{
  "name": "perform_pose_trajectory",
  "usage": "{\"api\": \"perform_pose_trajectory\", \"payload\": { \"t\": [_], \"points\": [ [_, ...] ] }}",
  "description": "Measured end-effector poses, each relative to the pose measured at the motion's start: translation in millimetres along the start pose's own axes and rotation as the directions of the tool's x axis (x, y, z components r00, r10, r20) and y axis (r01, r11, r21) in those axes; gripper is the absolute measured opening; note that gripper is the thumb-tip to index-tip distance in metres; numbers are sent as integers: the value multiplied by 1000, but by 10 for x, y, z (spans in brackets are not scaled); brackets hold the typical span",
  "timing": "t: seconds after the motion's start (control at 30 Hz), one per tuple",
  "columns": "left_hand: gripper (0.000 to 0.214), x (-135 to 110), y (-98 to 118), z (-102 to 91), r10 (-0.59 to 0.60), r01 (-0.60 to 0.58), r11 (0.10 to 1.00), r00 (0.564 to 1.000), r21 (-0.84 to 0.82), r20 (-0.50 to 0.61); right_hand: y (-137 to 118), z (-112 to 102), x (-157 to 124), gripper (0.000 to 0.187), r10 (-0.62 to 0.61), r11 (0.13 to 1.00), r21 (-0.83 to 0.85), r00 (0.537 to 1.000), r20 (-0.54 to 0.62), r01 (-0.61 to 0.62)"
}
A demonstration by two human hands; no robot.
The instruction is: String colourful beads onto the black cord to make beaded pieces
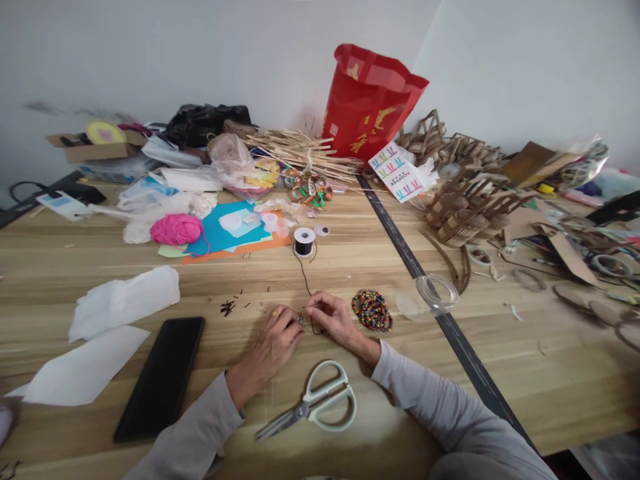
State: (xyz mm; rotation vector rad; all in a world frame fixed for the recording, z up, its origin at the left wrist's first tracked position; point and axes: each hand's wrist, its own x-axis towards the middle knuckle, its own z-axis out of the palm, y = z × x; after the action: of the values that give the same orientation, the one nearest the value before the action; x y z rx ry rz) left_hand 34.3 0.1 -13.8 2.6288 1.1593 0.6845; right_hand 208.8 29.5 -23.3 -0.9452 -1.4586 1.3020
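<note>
Right hand (330,316) pinched black cord (305,275) mid-frame — seemingly not yet cut from spool (304,242) above. Left hand (275,333) by small beads (301,318), grip hidden, could not tell. Bead strands (373,310) piled right of centre; snippets (228,307) left, already cut; scissors (303,409) lower centre, unheld.

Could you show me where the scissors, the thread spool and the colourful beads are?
Scissors (303,409): head view, on the metal near the pivot.
Thread spool (303,248): head view, on the black winding below the white top.
Colourful beads (373,311): head view, on the middle of the heap.
</note>
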Motion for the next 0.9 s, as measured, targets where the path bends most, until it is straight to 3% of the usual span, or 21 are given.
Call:
{"api": "perform_pose_trajectory", "payload": {
  "t": [0.23,0.43,0.7,0.9],
  "points": [
    [17,-16,-34,-29,-74,66,985,996,-162,-47,-4,34,-39,28,12,1000,-5,998,66,-12],
    [17,-14,-80,4,-140,106,945,986,-310,-90,31,31,-42,24,-159,962,-207,982,102,177],
    [13,11,-140,-9,-263,176,882,954,-437,-146,11,24,-31,22,-198,935,-272,972,129,226],
    [9,16,-178,-19,-357,202,811,914,-548,-191,-19,32,-41,19,-279,887,-323,941,192,329]
  ]
}}
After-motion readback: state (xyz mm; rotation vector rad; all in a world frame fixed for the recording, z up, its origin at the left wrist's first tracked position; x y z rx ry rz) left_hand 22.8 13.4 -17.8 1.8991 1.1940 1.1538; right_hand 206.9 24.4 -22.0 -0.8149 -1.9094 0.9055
